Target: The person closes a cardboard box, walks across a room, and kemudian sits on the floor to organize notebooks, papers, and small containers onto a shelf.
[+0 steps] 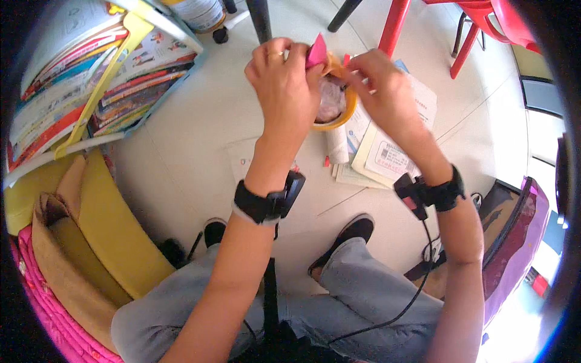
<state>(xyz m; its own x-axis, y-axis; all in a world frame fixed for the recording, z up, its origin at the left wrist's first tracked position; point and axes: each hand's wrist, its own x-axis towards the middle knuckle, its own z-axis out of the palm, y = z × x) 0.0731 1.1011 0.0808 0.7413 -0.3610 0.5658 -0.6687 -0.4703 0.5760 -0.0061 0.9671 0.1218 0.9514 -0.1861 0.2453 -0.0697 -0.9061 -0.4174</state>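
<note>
My left hand grips a small yellow-orange bowl-like container with a pale pinkish mass inside it. A pink folded paper piece sticks up between my left fingers. My right hand pinches the container's far rim, with a small red bit at its fingertips. Both hands are held up above the white floor, close together. Black bands with small devices sit on both wrists.
Loose papers and booklets lie on the floor under my hands. A stack of colourful books fills a tray at upper left. Yellow and tan cushions sit at left. Red chair legs stand behind. A dark purple bag is at right.
</note>
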